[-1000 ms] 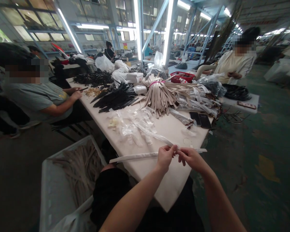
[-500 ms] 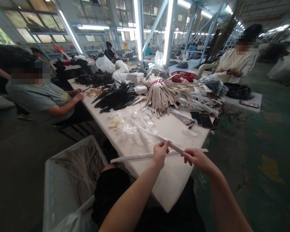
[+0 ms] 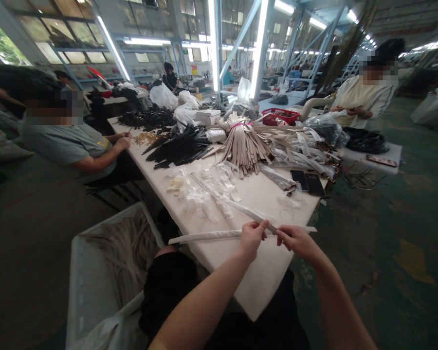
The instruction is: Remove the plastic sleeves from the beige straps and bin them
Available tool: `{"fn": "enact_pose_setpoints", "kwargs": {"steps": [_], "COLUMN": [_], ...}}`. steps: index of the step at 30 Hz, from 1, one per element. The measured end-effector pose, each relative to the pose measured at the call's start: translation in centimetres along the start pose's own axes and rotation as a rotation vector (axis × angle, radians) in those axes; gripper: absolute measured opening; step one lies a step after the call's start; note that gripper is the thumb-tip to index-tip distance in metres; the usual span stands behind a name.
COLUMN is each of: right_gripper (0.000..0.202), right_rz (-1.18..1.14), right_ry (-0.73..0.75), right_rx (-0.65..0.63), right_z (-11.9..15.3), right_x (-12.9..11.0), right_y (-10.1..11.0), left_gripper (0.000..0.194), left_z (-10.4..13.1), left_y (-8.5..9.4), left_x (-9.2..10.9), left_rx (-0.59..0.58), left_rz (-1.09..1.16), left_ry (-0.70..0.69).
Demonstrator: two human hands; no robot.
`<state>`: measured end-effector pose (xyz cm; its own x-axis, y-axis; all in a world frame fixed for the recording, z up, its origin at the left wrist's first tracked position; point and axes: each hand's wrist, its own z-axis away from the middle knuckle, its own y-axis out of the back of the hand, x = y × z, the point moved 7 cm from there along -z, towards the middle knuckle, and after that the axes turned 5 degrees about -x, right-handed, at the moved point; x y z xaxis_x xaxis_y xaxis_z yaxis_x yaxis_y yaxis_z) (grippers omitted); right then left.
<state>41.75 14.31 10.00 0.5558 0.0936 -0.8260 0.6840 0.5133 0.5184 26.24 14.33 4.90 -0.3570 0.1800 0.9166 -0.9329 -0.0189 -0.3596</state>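
Observation:
Between my two hands runs a long pale strap (image 3: 237, 206), its far part in a whitish see-through wrap and its near end bare. My left hand (image 3: 253, 238) pinches it between thumb and fingers. Just to the right, my right hand (image 3: 294, 240) closes its fingertips on the strap's near end. Under my hands a second wrapped strap (image 3: 204, 236) lies across the table (image 3: 253, 277), its left end reaching past the edge. Crumpled clear plastic scraps (image 3: 208, 194) are spread beyond the straps.
A tied bundle of beige straps (image 3: 246, 146) and a black strap pile (image 3: 182, 148) lie farther back. Two phones (image 3: 306, 183) rest at the right edge. A white bin (image 3: 75, 272) of straps stands lower left. Co-workers sit at left and right.
My left hand has slid right along the strap, closer to my right hand, so less bare strap shows between them. The whole view has shifted slightly.

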Motion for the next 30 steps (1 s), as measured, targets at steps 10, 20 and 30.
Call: {"fn": "enact_pose_setpoints", "kwargs": {"steps": [10,20,30], "right_gripper": [0.049,0.047,0.037], "right_rz": [-0.263,-0.321,-0.293], "right_ry": [-0.115,-0.068,-0.107], "right_rx": [0.245,0.253,0.071], "right_z": [-1.3,3.4,5.4], "right_x": [2.1,3.5,5.5], "right_y": [-1.1,5.1,8.0], "left_gripper": [0.039,0.028,0.036], "left_z": [0.7,-3.5,1.5], "left_y": [-2.3,6.3,18.5], "left_x": [-1.1,8.4,17.7], "left_rx": [-0.141,0.013,0.375], "left_rz": [-0.105,0.48,0.234], "left_ry": [0.052,-0.132,-0.412]}}
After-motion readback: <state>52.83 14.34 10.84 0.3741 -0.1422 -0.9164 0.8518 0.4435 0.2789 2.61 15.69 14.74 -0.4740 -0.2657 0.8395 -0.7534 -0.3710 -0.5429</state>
